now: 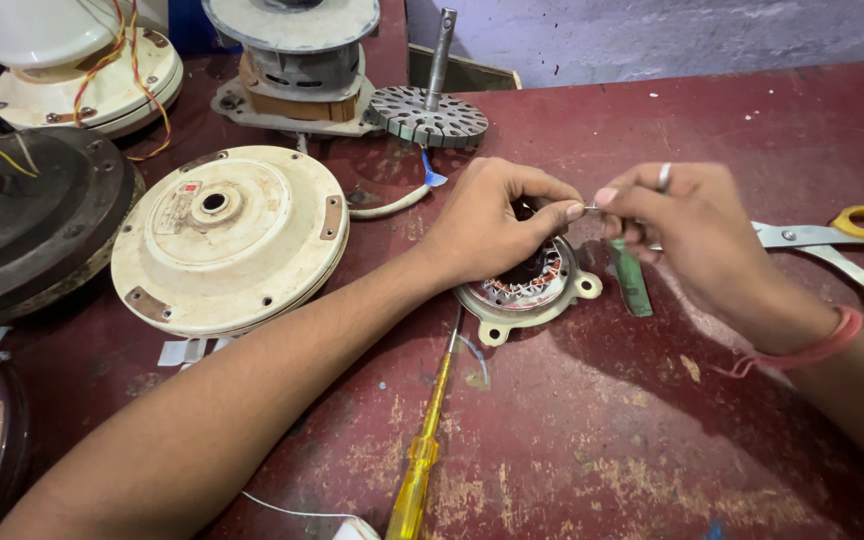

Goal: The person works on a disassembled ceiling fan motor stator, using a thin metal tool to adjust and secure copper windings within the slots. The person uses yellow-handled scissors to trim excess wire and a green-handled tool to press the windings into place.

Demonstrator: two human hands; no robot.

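A small motor stator (pixel 530 292) with copper windings in a cream housing lies on the worn red table (pixel 602 430). My left hand (pixel 492 220) hovers over it, its fingers pinched on a thin wire end. My right hand (pixel 687 225), with a ring on one finger and a red band at the wrist, pinches the same thin wire from the right; the fingertips of both hands nearly meet. A green strip (pixel 633 282) lies just under my right hand, beside the stator.
A yellow-handled screwdriver (pixel 420 455) lies near the front. Yellow-handled scissors (pixel 842 245) rest at the right. A cream fan motor cover (pixel 230 235), a dark cover (pixel 27 220), another cream fan body (pixel 82 75), a motor assembly (pixel 297 60) and a rotor with shaft (pixel 430 110) crowd the left and back.
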